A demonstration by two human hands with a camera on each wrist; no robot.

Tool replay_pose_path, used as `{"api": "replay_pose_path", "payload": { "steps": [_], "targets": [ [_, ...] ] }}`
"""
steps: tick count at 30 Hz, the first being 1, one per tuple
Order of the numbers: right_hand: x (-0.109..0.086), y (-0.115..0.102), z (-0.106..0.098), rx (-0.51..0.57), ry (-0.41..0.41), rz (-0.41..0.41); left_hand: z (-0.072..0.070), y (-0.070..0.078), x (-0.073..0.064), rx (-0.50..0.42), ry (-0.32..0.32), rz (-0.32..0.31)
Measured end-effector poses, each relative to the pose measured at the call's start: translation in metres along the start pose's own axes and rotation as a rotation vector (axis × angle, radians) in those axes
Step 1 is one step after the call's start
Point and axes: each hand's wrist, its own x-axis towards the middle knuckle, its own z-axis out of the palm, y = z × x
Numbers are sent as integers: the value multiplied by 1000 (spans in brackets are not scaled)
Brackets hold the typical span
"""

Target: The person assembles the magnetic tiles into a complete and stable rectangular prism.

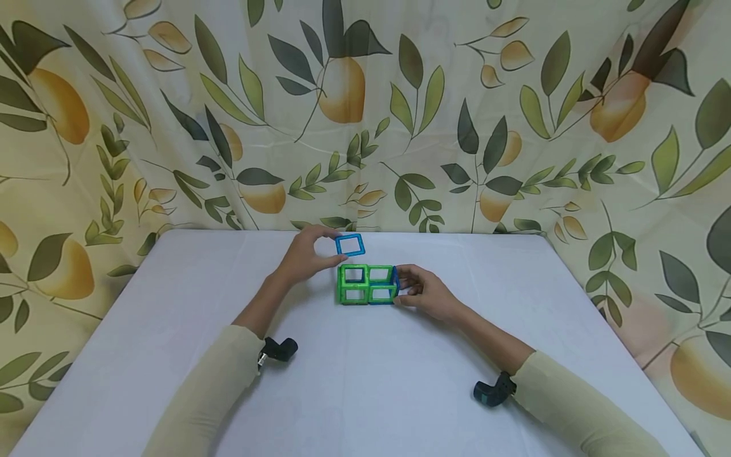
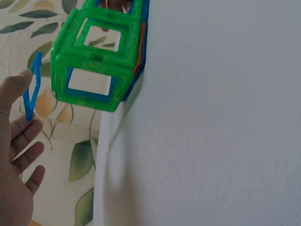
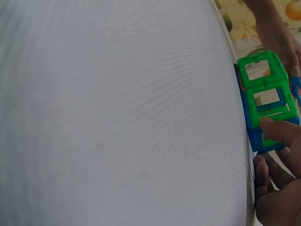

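A box of magnetic tiles [image 1: 368,285] stands on the white table, with green square frames facing up and forward and blue ones at its right end and base. My right hand [image 1: 428,293] grips its right end, and in the right wrist view the thumb [image 3: 277,131] lies on a green tile. Behind the box's left part, my left hand [image 1: 304,257] pinches a loose blue magnetic tile [image 1: 362,244] by its left edge. In the left wrist view this tile [image 2: 29,108] appears nearly edge-on, apart from the box. An orange tile edge [image 2: 139,49] shows low on the box.
The white table [image 1: 365,387] spreads out in front of the box and to both sides. Behind its far edge hangs a curtain [image 1: 365,158] printed with fruit and leaves. Black wrist cameras jut from the left sleeve [image 1: 211,381] and right sleeve [image 1: 577,406].
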Motion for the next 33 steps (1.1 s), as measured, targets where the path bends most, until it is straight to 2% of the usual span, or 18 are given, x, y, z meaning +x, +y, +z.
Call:
{"api": "replay_pose_path", "payload": {
  "steps": [7, 18, 33],
  "targets": [
    [0, 1, 2, -3, 0, 22, 6, 10, -4, -4, -17, 53],
    [-1, -2, 1, 18, -1, -6, 13, 27, -7, -9, -45, 99],
    [0, 2, 0, 13, 0, -9, 32, 34, -9, -15, -98, 138]
  ]
}}
